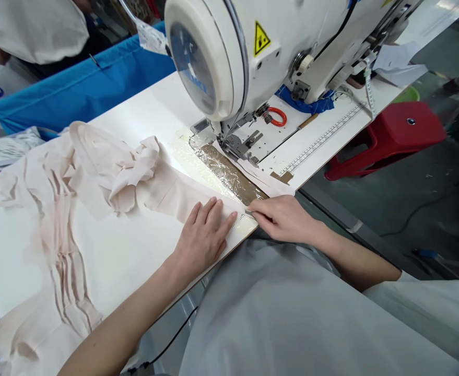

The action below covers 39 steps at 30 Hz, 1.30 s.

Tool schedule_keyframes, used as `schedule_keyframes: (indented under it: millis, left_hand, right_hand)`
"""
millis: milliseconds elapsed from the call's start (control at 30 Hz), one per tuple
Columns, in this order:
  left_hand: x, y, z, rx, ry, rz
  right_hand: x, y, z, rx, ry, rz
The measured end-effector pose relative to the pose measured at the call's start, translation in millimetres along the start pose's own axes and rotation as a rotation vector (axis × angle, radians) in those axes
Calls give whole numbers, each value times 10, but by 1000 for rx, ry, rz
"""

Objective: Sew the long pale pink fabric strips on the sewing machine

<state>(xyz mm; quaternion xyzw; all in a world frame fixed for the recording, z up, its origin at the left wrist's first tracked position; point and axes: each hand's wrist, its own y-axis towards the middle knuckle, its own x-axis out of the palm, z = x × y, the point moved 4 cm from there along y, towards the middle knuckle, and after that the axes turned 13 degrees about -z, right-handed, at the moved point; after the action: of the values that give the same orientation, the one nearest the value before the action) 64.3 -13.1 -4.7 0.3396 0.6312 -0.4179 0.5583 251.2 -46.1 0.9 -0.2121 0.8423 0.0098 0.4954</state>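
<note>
My left hand (206, 232) lies flat with fingers spread on the end of a pale pink fabric strip (168, 190) near the table's front edge. Beside it, my right hand (286, 218) is closed around a small thin metal tool, with only its tip (248, 212) showing at the fabric's end. Most of that tool is hidden in the fingers, so its kind is unclear. Another pale piece of fabric (268, 180) runs under the needle area of the white sewing machine (209, 57), beside a brown, tape-covered strip (233, 175).
Pleated pink fabric (65, 235) spreads over the left of the white table (127, 261). A red-handled tool (278, 117) lies by the machine. A printed ruler (323, 138) runs along the right edge. A red stool (405, 133), a blue cloth bin (84, 96) and another person's sleeve (33, 31) are nearby.
</note>
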Motion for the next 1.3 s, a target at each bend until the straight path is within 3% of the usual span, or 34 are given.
schedule_keyframes:
  millis: [133,267,433,567,833,967,1033,1067,1167,1200,1233,1300]
  left_hand:
    - [-17,7,-59,12,-6,-1]
    - [-26,32,-178,-65,-18,29]
    - [-11,0,-418,-174,-66,35]
    - [-54,-131,-624,-239,-22,48]
    - [-38,-360,-845,-288,2,45]
    - [-25,-370,-895,-312,-37,74]
    - [-28,-353,-912,-314,-43,75]
    - [-31,-339,-917,-314,-42,72]
    - [-36,-286,-931,-334,-23,61]
    - [-34,-268,-938,-344,-18,56]
    - [-31,-252,-949,-356,-16,53]
    - [-21,-232,-983,-376,-33,47]
  right_hand:
    - [-173,-173,205,142,303,247]
    - [-105,-442,317,223,316,318]
    - [193,-814,376,242,357,230]
    - [427,-920,366,168,454,119]
    - [760,-633,360,-44,555,78]
    - [853,-449,444,-165,750,-62]
    - [774,-430,460,-151,826,-83]
    - [675,-447,443,-132,834,-34]
    - [193,-596,205,-147,714,298]
    - [25,-660,47,-214,616,400]
    - [-103,-711,-157,-351,478,423]
    - [-176,-764,-540,-616,150,274]
